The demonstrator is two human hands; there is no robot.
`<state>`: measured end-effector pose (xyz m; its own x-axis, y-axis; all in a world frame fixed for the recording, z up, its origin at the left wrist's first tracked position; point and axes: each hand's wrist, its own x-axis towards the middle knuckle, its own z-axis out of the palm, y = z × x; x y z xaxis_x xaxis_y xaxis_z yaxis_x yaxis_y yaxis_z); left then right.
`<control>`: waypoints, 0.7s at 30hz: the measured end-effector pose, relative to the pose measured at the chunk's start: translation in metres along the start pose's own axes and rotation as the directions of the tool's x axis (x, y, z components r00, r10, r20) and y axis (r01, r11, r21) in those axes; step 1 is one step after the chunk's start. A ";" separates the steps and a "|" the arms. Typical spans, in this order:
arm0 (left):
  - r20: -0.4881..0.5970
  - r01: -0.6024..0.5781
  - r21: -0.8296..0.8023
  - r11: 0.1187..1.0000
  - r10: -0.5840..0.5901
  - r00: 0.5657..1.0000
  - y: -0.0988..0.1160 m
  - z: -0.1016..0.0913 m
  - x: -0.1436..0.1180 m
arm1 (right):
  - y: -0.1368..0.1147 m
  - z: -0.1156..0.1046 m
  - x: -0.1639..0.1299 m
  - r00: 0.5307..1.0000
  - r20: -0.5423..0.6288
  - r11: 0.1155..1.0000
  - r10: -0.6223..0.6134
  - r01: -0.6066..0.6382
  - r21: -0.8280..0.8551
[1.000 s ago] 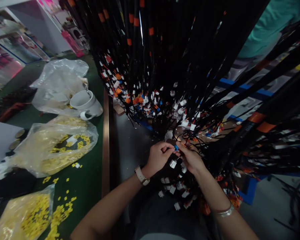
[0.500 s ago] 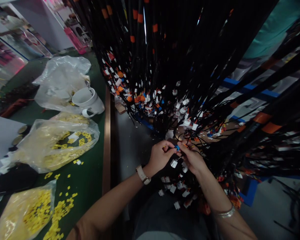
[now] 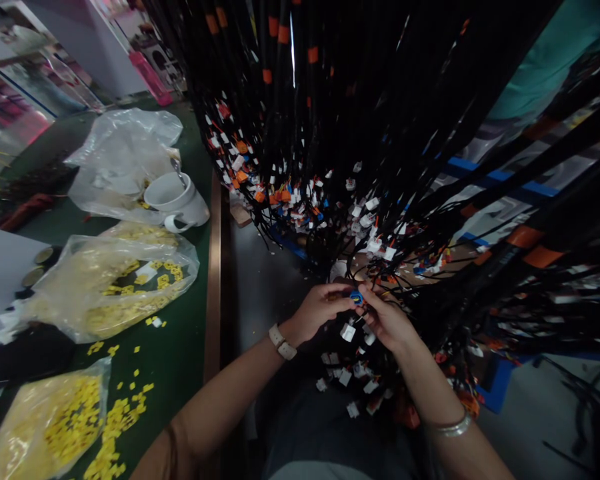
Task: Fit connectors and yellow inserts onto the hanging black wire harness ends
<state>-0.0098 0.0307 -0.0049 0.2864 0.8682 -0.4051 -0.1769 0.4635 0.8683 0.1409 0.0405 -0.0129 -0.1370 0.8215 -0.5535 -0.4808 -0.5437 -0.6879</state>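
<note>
A small blue wire connector (image 3: 354,294) with yellow inside its mouth is held between my two hands. My right hand (image 3: 387,321) pinches it from the right, near where its thin wires run off. From the left, my left hand (image 3: 320,310) has thumb and fingers closed together against the connector's edge. White connectors (image 3: 348,332) dangle on wires just below my hands. Behind the fingers hang black cable bundles (image 3: 330,100) with orange tape bands, their lower ends crowded with white, orange and blue connectors (image 3: 285,197).
On the green bench (image 3: 180,373) at left lie loose yellow pieces (image 3: 115,427), a plastic bag of yellow pieces (image 3: 75,420), another opened bag (image 3: 130,320) and a white mug (image 3: 193,207). A metal-coloured edge (image 3: 214,280) borders the bench. More taped cables (image 3: 530,247) slant in from the right.
The small yellow piece in my left fingers no longer shows there; yellow now shows inside the blue connector. The connector's mouth has turned up into view, and my left fingers have straightened toward it.
</note>
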 end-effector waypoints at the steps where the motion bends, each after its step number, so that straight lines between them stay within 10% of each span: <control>1: 0.008 -0.010 -0.003 1.000 0.010 1.000 0.000 0.001 0.000 | 0.000 0.000 0.000 1.000 0.004 1.000 0.001 -0.001 0.002; 21: -0.044 -0.187 0.332 0.924 0.214 0.976 0.000 0.005 -0.002 | 0.003 -0.005 -0.005 0.998 0.067 1.000 0.018 -0.017 -0.026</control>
<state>-0.0060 0.0276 -0.0030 0.2005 0.9541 -0.2225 0.0958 0.2070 0.9736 0.1446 0.0343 -0.0142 -0.2036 0.8210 -0.5334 -0.4559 -0.5617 -0.6904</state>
